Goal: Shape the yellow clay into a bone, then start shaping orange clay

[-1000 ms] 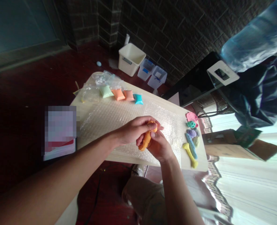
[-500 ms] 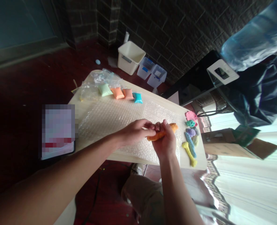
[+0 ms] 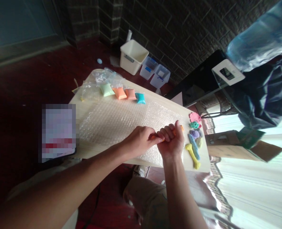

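Orange modelling clay [image 3: 161, 138] is stretched between my two hands above a sheet of bubble wrap [image 3: 112, 119]. My right hand [image 3: 171, 143] is wrapped round it in a fist, thumb up, and a bit of orange shows beyond the fingers. My left hand [image 3: 142, 140] pinches the other end between thumb and fingers, touching my right hand. Most of the clay is hidden inside the fingers. Right of my right hand lie shaped clay pieces: a yellow bone-like piece [image 3: 193, 156], a blue roll [image 3: 194, 147], a purple lump [image 3: 194, 134], a green piece [image 3: 193, 125] and a pink piece [image 3: 194, 117].
Clay packets, among them a green one [image 3: 107, 90] and a blue one [image 3: 140, 98], lie along the far side of the table [image 3: 204, 162] beside clear plastic bags [image 3: 105, 76]. Bins, one white [image 3: 133, 60], stand on the floor behind. A cardboard box [image 3: 227, 143] is at the right.
My right hand has closed its fingers round the orange clay and moved slightly right. My left hand now pinches the clay's end, and less orange shows.
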The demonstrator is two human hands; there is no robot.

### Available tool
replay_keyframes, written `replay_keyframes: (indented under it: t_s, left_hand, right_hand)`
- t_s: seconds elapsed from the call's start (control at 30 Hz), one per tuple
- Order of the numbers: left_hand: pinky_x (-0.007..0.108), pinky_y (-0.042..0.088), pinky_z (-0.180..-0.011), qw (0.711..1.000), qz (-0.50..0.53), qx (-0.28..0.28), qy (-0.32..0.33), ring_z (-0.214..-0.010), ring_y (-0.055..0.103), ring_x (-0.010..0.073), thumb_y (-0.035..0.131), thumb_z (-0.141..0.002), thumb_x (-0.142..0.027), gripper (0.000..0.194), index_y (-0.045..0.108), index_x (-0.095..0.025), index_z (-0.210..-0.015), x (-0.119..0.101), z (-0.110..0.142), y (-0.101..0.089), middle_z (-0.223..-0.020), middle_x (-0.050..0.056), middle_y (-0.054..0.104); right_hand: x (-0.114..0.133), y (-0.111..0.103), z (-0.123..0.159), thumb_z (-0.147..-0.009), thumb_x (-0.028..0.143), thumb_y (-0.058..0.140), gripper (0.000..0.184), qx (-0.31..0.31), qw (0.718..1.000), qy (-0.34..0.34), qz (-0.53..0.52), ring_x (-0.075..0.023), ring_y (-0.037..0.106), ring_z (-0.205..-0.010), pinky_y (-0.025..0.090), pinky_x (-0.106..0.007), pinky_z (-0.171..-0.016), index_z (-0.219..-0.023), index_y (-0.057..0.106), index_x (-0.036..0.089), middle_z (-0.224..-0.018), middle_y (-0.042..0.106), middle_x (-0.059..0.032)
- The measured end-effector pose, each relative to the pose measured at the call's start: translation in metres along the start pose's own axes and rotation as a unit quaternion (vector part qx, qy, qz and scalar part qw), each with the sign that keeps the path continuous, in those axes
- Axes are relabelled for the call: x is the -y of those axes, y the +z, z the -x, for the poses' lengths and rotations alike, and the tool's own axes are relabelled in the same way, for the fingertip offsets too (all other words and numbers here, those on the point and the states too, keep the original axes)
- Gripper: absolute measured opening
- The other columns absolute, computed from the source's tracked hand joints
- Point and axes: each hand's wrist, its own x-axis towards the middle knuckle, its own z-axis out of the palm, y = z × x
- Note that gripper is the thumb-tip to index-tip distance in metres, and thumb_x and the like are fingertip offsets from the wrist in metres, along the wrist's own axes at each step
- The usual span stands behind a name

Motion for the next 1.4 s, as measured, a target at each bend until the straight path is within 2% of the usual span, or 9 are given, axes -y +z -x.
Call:
replay_keyframes:
  t_s: [0.07,0.23,0.47,0.57,0.67,0.83,1.07,1.3,1.4]
  left_hand:
    - [0.028,0.034,-0.062,1.000,0.002,0.001,-0.009,-0.060,0.056,0.0132,0.073,-0.094,-0.037,0.031,0.068,-0.017,-0.072,0.000,0.001,0.002,-0.063,0.000,0.065]
    - [0.028,0.036,-0.063,1.000,0.016,-0.006,-0.019,-0.061,0.059,0.0140,0.073,-0.094,-0.036,0.029,0.070,-0.017,-0.074,0.000,0.003,0.006,-0.065,0.000,0.068]
    - [0.028,0.037,-0.063,0.999,0.019,-0.029,-0.002,-0.066,0.060,0.0149,0.078,-0.088,-0.036,0.021,0.075,-0.016,-0.085,0.000,0.003,0.005,-0.073,0.002,0.070]
    - [0.028,0.035,-0.061,0.999,-0.002,-0.039,-0.004,-0.064,0.058,0.0145,0.074,-0.090,-0.034,0.022,0.073,-0.017,-0.078,0.001,0.004,0.005,-0.070,0.002,0.069]
    - [0.029,0.033,-0.059,0.999,-0.035,-0.029,0.005,-0.061,0.056,0.0146,0.069,-0.092,-0.034,0.025,0.070,-0.017,-0.074,0.001,0.006,0.007,-0.067,0.002,0.068]
    - [0.030,0.036,-0.061,0.997,-0.064,-0.024,0.047,-0.064,0.060,0.0164,0.066,-0.094,-0.034,0.023,0.068,-0.017,-0.079,-0.001,0.010,0.015,-0.072,0.005,0.071]
    - [0.032,0.034,-0.061,0.995,-0.089,-0.032,0.025,-0.065,0.063,0.0191,0.055,-0.103,-0.045,0.039,0.074,-0.016,-0.085,0.004,0.008,0.012,-0.076,0.009,0.075]
    - [0.032,0.031,-0.060,0.996,-0.083,-0.037,0.012,-0.061,0.058,0.0174,0.055,-0.102,-0.045,0.040,0.074,-0.017,-0.081,0.001,0.006,0.011,-0.070,0.007,0.071]
    - [0.032,0.032,-0.061,0.997,-0.071,-0.036,-0.003,-0.061,0.059,0.0176,0.055,-0.101,-0.042,0.038,0.073,-0.018,-0.078,0.001,0.006,0.011,-0.070,0.007,0.071]
  right_hand:
    - [0.003,-0.001,0.000,-0.084,0.039,0.083,0.052,0.001,1.000,0.002,0.001,-0.0049,0.019,-0.036,0.027,-0.021,-0.036,-0.058,0.040,0.023,-0.042,0.027,0.0142]
    - [0.007,-0.003,-0.001,-0.085,0.036,0.077,0.054,-0.032,0.999,0.002,0.003,-0.0064,0.013,-0.035,0.019,-0.024,-0.033,-0.054,0.034,0.024,-0.039,0.023,0.0133]
    - [0.004,0.001,-0.002,-0.074,0.036,0.089,0.031,-0.020,0.999,0.019,-0.034,-0.0017,0.035,-0.042,0.036,-0.015,-0.042,-0.082,0.066,0.018,-0.054,0.048,0.0121]
    - [0.001,0.003,-0.001,-0.073,0.029,0.091,0.038,-0.015,0.999,0.031,-0.019,-0.0023,0.037,-0.043,0.040,-0.016,-0.045,-0.067,0.054,0.020,-0.052,0.045,0.0123]
    - [0.002,0.001,0.000,-0.077,0.026,0.087,0.058,-0.012,0.999,0.026,0.017,-0.0039,0.021,-0.039,0.032,-0.020,-0.039,-0.058,0.032,0.023,-0.045,0.027,0.0141]
    - [0.008,0.001,0.003,-0.084,0.032,0.077,0.058,-0.044,0.998,0.001,0.053,-0.0060,0.015,-0.037,0.022,-0.024,-0.035,-0.056,0.027,0.024,-0.041,0.022,0.0129]
    - [-0.002,0.003,0.003,-0.079,0.031,0.082,0.019,-0.027,0.999,0.032,-0.026,-0.0079,0.061,-0.057,0.057,-0.022,-0.061,-0.079,0.066,0.021,-0.062,0.060,0.0065]
    - [-0.012,-0.003,0.001,-0.082,0.037,0.085,0.023,-0.029,0.999,0.002,0.023,-0.0174,0.077,-0.097,0.061,-0.023,-0.073,-0.079,0.069,0.021,-0.095,0.077,-0.0050]
    - [-0.013,-0.001,0.001,-0.082,0.044,0.086,0.039,-0.018,1.000,0.019,0.017,-0.0149,0.074,-0.079,0.060,-0.024,-0.068,-0.065,0.060,0.021,-0.073,0.070,-0.0008]
